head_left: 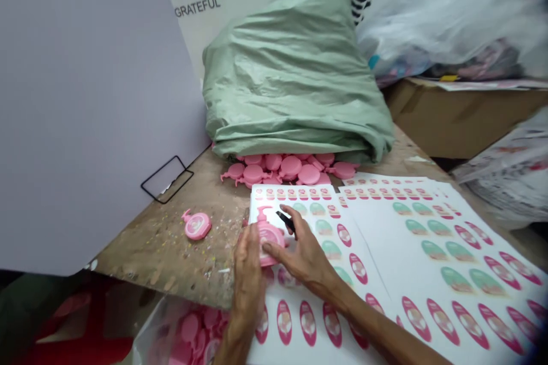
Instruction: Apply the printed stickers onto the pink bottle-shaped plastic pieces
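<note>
My left hand (248, 265) lies along the left side of a pink plastic bottle-shaped piece (269, 234) and holds it on the sticker sheet (308, 274). My right hand (302, 251) presses a finger on the piece's face and pinches black tweezers (286, 221) above it. The sheet carries rows of pink and green oval stickers. A finished pink piece (197, 225) with a label lies apart to the left on the worn tabletop (171, 245).
A pile of pink pieces (286, 168) spills from a large green plastic bag (295, 74) behind the sheets. More sticker sheets (449, 251) spread to the right. A white board (81, 97) stands at left, a cardboard box (462, 117) at back right, and a bag of pink pieces (192, 333) below the table edge.
</note>
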`<state>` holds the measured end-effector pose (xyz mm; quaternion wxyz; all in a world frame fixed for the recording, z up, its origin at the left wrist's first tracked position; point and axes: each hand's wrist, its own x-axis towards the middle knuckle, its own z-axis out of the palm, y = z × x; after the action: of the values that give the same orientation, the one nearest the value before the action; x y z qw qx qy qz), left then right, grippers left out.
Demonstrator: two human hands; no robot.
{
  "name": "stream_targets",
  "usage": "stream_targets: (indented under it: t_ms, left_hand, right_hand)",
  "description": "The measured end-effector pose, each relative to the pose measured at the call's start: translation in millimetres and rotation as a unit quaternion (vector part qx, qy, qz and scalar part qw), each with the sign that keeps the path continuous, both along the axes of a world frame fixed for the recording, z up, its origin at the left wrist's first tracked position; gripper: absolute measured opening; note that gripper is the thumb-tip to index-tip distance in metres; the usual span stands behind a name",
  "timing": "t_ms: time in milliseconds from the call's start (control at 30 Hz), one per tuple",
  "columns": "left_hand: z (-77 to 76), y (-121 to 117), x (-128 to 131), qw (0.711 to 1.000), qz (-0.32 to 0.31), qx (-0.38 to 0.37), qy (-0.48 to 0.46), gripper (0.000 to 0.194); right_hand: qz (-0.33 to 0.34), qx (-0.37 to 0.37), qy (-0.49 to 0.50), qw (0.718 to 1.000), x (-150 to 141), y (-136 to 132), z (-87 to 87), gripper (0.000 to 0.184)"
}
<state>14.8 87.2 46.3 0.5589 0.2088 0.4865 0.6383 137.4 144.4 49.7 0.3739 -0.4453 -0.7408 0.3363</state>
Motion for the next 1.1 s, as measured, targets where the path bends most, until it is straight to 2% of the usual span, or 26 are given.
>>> stream_targets:
  t_ms: [100, 133, 200, 233, 300, 400, 467, 567, 600, 633, 667, 700, 733, 767, 800, 833, 867, 933, 1000, 1100]
  left_hand:
    - [5.9, -1.7, -28.6, 0.993, 0.072, -0.049, 0.075, 0.044]
    - [6.2, -1.6, -41.2, 0.980, 0.111, -0.084, 0.142, 0.042]
    - [2.9, 0.6, -66.2, 0.925, 0.163, -0.126, 0.320, 0.036]
    - [-0.4, 2.7, -76.9, 0.896, 0.190, -0.116, 0.383, 0.032]
    - [-7.9, 7.9, -92.2, 0.871, 0.197, -0.095, 0.441, 0.025]
    - [-13.1, 13.8, -100.4, 0.873, 0.182, -0.061, 0.448, 0.019]
    - [-10.1, 14.5, -98.8, 0.859, 0.194, -0.010, 0.473, 0.020]
    - [-0.5, 13.8, -87.1, 0.837, 0.219, 0.033, 0.499, 0.029]
    - [2.9, 14.4, -80.2, 0.846, 0.210, 0.029, 0.490, 0.030]
    - [6.3, 15.7, -71.6, 0.871, 0.178, 0.021, 0.458, 0.033]
    - [9.5, 17.7, -61.7, 0.908, 0.131, 0.012, 0.397, 0.037]
    - [12.6, 20.2, -50.7, 0.948, 0.070, -0.001, 0.311, 0.044]
    - [15.6, 23.0, -39.4, 0.981, -0.001, -0.015, 0.194, 0.051]
    - [18.4, 25.4, -28.3, 0.995, -0.069, -0.027, 0.063, 0.057]
    - [20.8, 27.1, -18.3, 0.991, -0.120, -0.034, -0.048, 0.061]
    - [22.6, 27.8, -9.8, 0.981, -0.141, -0.037, -0.125, 0.061]
    - [23.8, 27.1, -3.4, 0.975, -0.142, -0.038, -0.166, 0.055]
    - [24.0, 22.4, 2.8, 0.978, -0.103, -0.037, -0.178, 0.042]
    - [22.8, 15.4, 2.2, 0.978, -0.081, -0.042, -0.188, 0.041]
    - [23.2, 8.9, -1.2, 0.965, -0.085, -0.027, -0.246, 0.049]
  right_hand:
    - [-0.042, -0.010, -0.045, 0.998, 21.5, 36.2, -4.5, 0.074]
    - [-0.066, -0.020, -0.059, 0.996, 32.8, 54.3, -3.6, 0.070]
    - [-0.172, -0.038, -0.116, 0.978, 54.2, 94.4, -1.3, 0.058]
    - [-0.210, -0.040, -0.129, 0.968, 61.9, 114.1, -1.1, 0.055]
    - [-0.237, -0.051, -0.144, 0.959, 68.9, 148.6, -3.7, 0.050]
    - [-0.234, -0.072, -0.141, 0.959, 64.8, 180.5, -12.5, 0.044]
    - [-0.219, -0.074, -0.125, 0.965, 61.5, 187.3, -16.1, 0.045]
    - [-0.197, -0.034, -0.083, 0.976, 63.0, 175.7, -12.0, 0.044]
    - [-0.192, -0.016, -0.067, 0.979, 64.2, 166.0, -8.3, 0.044]
    - [-0.184, 0.010, -0.052, 0.982, 65.0, 153.5, -4.0, 0.042]
    - [-0.172, 0.045, -0.039, 0.983, 64.9, 138.7, 0.5, 0.041]
    - [-0.150, 0.088, -0.030, 0.984, 64.0, 122.1, 4.6, 0.037]
    - [-0.107, 0.169, -0.026, 0.979, 62.0, 104.4, 8.2, 0.030]
    - [-0.053, 0.257, -0.038, 0.964, 59.4, 86.6, 10.9, 0.022]
    - [0.007, 0.330, -0.060, 0.942, 56.3, 69.5, 12.7, 0.017]
    - [0.061, 0.385, -0.087, 0.917, 53.0, 53.9, 13.5, 0.016]
    - [0.109, 0.419, -0.114, 0.894, 49.9, 40.5, 13.4, 0.019]
    - [0.169, 0.444, -0.149, 0.867, 44.4, 20.8, 10.4, 0.025]
    - [0.178, 0.444, -0.139, 0.867, 38.9, 9.5, 4.6, 0.025]
    - [0.104, 0.416, -0.056, 0.902, 24.9, 0.5, -4.2, 0.028]
